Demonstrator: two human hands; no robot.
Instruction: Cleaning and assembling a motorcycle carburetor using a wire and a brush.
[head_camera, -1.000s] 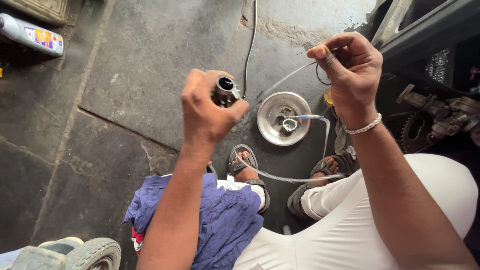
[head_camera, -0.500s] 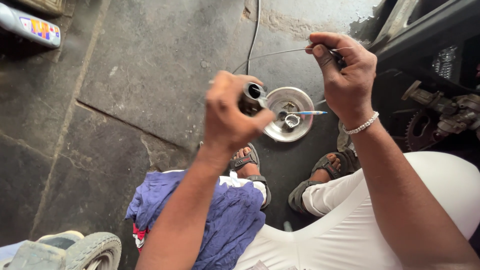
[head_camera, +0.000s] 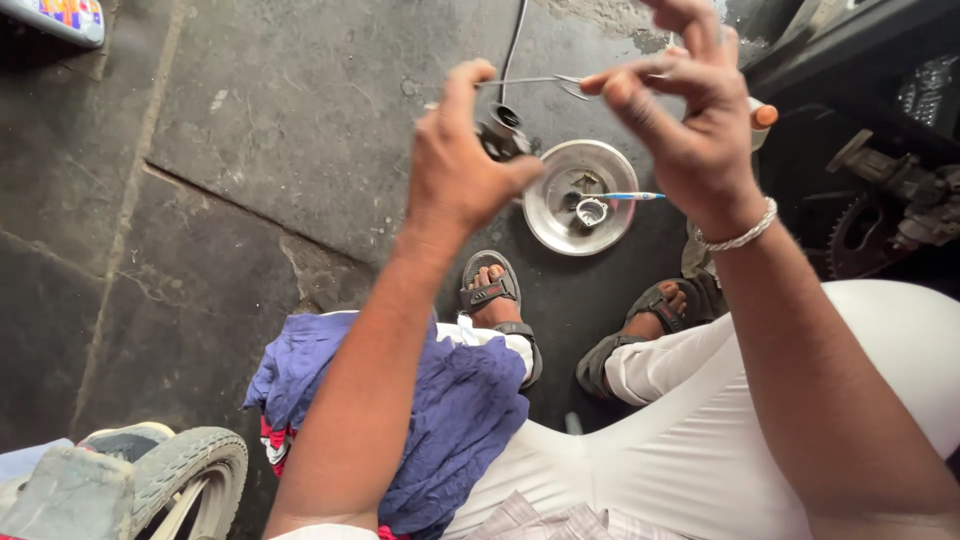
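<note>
Over the dark stone floor (head_camera: 230, 150), your left hand (head_camera: 465, 165) grips a small metal fitting (head_camera: 500, 132) while right-hand fingers (head_camera: 640, 85) pinch the thin cable (head_camera: 520, 81), seemingly mid-threading; lining the tip with the bore looks next.

We note a shiny silver round dish (head_camera: 580, 205) on the dark grey stone floor (head_camera: 250, 150). Inside it lies a blue-handled tool (head_camera: 630, 196). Below the dish: black-and-grey sandals (head_camera: 495, 300), white trousers (head_camera: 700, 440), a deep blue cloth (head_camera: 440, 410) with a red edge. Right of the dish, a silver beaded bracelet (head_camera: 740, 235).
</note>
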